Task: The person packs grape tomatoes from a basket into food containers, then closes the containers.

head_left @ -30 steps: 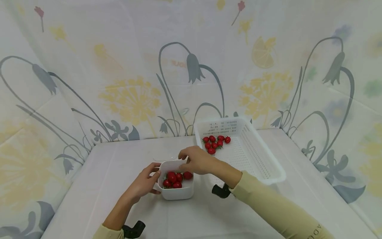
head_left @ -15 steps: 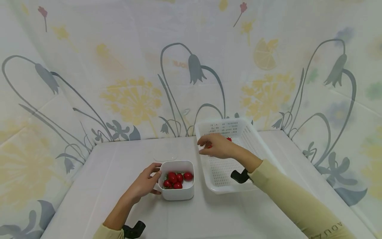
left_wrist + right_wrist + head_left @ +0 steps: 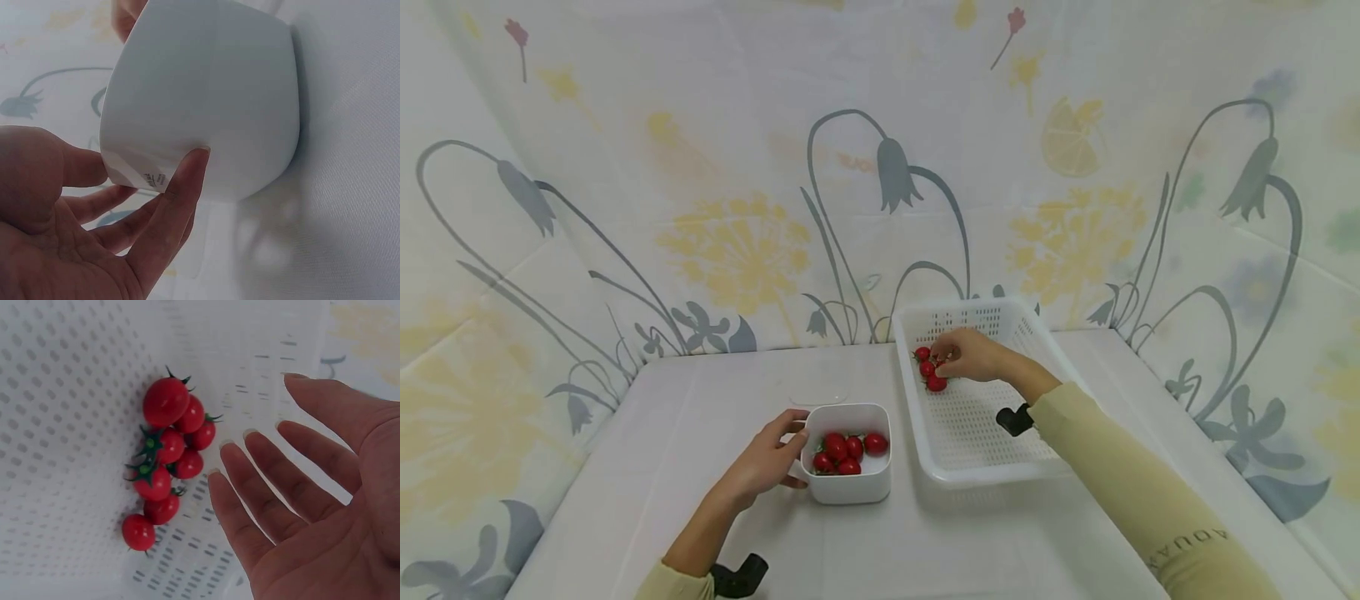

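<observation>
Just beside tomatoes [image 3: 165, 464], open right grip [image 3: 312, 487].

Head view overlooks table [image 3: 647, 467]; wrist views close, perhaps sharing nothing.

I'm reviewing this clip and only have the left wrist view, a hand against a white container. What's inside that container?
Observer: The head view shows red cherry tomatoes in the white bowl, which the left hand holds by its side.
Operator: Where is the other hand?
Observer: The right hand is over the far end of a white perforated basket to the right of the bowl.
Operator: Is it holding anything?
Observer: The right wrist view shows its fingers straight and the palm bare, beside a cluster of basket tomatoes.
</observation>
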Demonstrator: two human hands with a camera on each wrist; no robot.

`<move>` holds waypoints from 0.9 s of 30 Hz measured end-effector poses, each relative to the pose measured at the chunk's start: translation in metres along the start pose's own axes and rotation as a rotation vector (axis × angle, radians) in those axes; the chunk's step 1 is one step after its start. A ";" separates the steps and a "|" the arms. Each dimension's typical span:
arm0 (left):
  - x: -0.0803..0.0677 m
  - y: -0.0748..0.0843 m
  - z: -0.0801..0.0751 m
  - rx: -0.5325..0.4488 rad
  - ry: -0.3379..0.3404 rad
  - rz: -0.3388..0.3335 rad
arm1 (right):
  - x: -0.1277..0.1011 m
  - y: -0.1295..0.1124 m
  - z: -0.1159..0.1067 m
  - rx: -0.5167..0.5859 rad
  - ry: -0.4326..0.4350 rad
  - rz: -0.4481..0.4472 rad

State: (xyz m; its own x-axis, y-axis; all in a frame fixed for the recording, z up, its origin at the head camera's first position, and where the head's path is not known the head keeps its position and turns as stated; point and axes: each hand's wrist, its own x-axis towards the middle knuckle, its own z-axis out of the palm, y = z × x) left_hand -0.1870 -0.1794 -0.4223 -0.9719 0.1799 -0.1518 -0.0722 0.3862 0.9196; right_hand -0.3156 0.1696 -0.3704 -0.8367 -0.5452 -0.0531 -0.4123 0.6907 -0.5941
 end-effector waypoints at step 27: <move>-0.001 0.001 0.000 -0.001 0.001 0.002 | 0.021 0.034 0.029 -0.084 -0.138 0.149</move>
State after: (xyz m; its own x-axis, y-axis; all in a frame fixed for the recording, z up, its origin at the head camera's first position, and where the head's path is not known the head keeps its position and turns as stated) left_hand -0.1859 -0.1792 -0.4209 -0.9722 0.1798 -0.1501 -0.0710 0.3848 0.9203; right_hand -0.3368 0.1677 -0.4146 -0.8357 -0.4898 -0.2485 -0.3210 0.8027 -0.5026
